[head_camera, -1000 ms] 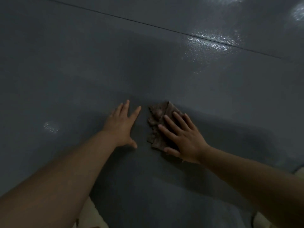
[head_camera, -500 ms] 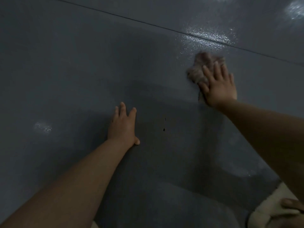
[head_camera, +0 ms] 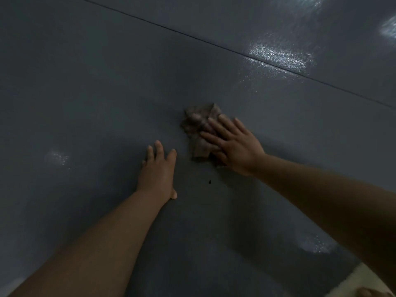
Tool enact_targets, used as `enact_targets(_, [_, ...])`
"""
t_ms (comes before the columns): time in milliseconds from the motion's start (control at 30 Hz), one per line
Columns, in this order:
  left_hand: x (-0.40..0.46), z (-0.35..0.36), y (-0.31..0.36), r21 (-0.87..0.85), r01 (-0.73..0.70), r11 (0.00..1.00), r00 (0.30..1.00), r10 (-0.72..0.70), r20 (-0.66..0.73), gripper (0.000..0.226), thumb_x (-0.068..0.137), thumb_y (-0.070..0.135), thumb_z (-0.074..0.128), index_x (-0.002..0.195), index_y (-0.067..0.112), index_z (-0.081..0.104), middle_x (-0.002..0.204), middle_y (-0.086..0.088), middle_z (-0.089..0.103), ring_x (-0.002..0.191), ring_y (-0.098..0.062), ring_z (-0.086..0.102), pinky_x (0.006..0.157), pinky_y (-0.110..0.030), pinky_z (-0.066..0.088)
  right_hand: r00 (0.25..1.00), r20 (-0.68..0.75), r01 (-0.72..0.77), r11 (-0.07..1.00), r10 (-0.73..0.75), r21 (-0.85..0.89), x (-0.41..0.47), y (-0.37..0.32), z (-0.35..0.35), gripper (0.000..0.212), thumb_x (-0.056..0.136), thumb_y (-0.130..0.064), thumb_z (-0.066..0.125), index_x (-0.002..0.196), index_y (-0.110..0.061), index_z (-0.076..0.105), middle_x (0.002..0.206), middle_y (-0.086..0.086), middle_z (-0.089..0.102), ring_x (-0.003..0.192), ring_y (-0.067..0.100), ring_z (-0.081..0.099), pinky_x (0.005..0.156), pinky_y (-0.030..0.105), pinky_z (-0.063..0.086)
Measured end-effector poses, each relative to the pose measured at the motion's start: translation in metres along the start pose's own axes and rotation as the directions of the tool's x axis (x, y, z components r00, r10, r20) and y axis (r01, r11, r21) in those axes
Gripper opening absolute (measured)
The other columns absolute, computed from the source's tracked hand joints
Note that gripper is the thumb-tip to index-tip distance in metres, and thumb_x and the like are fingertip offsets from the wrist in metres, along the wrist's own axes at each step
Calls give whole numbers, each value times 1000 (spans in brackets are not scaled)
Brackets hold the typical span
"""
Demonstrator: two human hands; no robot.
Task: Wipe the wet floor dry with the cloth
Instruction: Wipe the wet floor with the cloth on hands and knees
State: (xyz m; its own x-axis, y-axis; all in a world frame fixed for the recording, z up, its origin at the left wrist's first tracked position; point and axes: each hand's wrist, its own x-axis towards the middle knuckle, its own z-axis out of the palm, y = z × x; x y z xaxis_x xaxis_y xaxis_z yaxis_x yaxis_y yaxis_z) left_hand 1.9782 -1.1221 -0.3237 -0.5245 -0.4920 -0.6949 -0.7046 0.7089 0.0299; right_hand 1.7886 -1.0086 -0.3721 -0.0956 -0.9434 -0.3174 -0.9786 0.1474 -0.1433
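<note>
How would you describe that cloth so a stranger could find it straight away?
Start from the dark grey floor and follow the right hand forward. Under its flat fingers lies the cloth, a crumpled brownish rag. It is the only soft, wrinkled thing on that smooth, shiny surface.

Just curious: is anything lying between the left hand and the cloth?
No, only bare grey floor separates the left hand from the cloth in the head view.

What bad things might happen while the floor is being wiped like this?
The left hand presses flat on the floor, which shines with wet patches, so it might slip. The cloth is bunched up under the right hand, so it may miss water or just smear it. The shiny patch far ahead may be skipped.
</note>
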Motion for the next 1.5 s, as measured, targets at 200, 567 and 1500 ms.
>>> enact_targets(200, [1,1,1,-24,8,1000,1000,-8,-13,115,63,31,86,148,19,10,156,-16,-15,144,-37,-6,114,-46,20,850,-103,-505,855,516,115,15,93,-23,55,99,-46,18,151,-29,13,160,5,0,147,26,-5,116,43,1])
enact_targets(567, [1,1,-4,-175,13,984,1000,-15,-11,114,60,23,88,148,22,16,157,-9,-16,145,-32,-10,115,-47,14,942,9,-331,925,335,186,76,-24,-34,51,99,-52,17,148,-46,3,159,0,-9,143,37,-15,115,53,-9])
enact_targets(1500, [4,7,-4,-209,28,978,997,-43,-66,121,53,15,92,150,18,19,158,-10,-14,145,-31,-10,116,-53,13,712,-31,-655,679,702,331,-75,-19,21,52,100,-42,31,149,-39,14,160,7,-2,146,30,-7,116,41,-2])
